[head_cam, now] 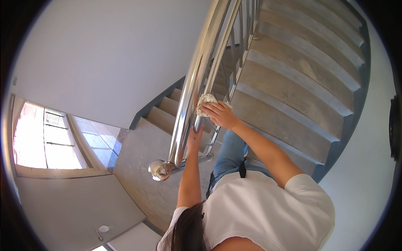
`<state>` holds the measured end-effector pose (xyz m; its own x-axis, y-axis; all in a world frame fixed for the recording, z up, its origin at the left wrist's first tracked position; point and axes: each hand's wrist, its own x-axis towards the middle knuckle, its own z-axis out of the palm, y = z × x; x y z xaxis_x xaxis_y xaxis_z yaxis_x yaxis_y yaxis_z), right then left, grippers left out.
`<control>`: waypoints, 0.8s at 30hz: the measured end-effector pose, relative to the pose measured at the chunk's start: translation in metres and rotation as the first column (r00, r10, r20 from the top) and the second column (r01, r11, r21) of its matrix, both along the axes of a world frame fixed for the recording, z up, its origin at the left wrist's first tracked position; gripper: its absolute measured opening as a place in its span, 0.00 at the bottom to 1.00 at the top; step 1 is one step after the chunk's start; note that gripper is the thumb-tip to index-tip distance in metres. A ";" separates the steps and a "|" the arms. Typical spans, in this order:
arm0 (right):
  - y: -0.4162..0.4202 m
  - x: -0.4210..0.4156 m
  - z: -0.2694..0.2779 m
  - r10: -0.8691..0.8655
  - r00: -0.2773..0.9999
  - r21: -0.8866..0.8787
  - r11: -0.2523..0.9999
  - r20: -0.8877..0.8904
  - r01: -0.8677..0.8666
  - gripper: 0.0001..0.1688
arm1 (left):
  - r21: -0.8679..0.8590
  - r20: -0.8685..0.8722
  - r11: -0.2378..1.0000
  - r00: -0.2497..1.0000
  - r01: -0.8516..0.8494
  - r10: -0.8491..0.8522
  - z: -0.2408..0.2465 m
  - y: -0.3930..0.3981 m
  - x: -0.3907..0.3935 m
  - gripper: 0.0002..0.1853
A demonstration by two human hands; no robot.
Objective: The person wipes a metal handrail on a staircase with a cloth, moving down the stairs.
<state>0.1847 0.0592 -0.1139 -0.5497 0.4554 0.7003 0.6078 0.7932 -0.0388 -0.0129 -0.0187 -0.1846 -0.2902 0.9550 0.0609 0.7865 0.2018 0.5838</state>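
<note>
My right hand presses a crumpled, pale, speckled cloth against the slimmer metal rail of the stair railing. Its fingers lie bent over the cloth. Lower down, my left hand reaches in at the end of that slim rail, beside the thick polished handrail. Most of its fingers are hidden, so its hold cannot be made out. A shiny metal ball caps the near end of the handrail.
Concrete steps rise to the right, edged by a dark skirting band. Beyond the railing, another flight meets the landing floor. A bright window is at left. Below it, a grey door panel has a handle.
</note>
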 end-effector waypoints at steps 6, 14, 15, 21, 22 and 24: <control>0.023 -0.031 -0.019 0.078 0.992 -0.098 0.993 0.101 -0.068 0.29 | 0.061 0.003 0.996 0.998 -0.058 0.058 -0.010 0.006 0.004 0.20; 0.022 -0.046 -0.036 0.323 0.917 -0.102 0.946 0.233 -0.307 0.28 | 0.199 -0.061 0.980 0.997 -0.028 0.041 -0.039 0.005 -0.009 0.20; 0.029 -0.040 -0.031 0.324 0.916 -0.109 0.946 0.237 -0.307 0.28 | 0.180 -0.040 0.983 0.999 -0.029 0.037 -0.034 0.005 -0.007 0.20; 0.089 -0.007 0.003 0.304 0.923 -0.078 0.953 0.236 -0.294 0.23 | 0.044 0.017 0.996 0.997 -0.075 0.074 -0.013 0.000 -0.002 0.20; 0.100 0.002 0.014 0.270 0.934 -0.052 0.963 0.233 -0.265 0.22 | 0.054 0.025 0.996 0.997 -0.075 0.073 -0.014 0.000 -0.002 0.20; 0.122 0.018 0.039 0.208 0.952 -0.004 0.977 0.224 -0.213 0.21 | 0.077 0.034 0.994 0.996 -0.080 0.078 -0.014 -0.001 -0.001 0.20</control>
<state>0.2029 0.1811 -0.0751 -0.7740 0.2996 0.5579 0.4182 0.9034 0.0951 -0.0139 -0.0193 -0.1988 -0.3676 0.9216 0.1246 0.7509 0.2151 0.6244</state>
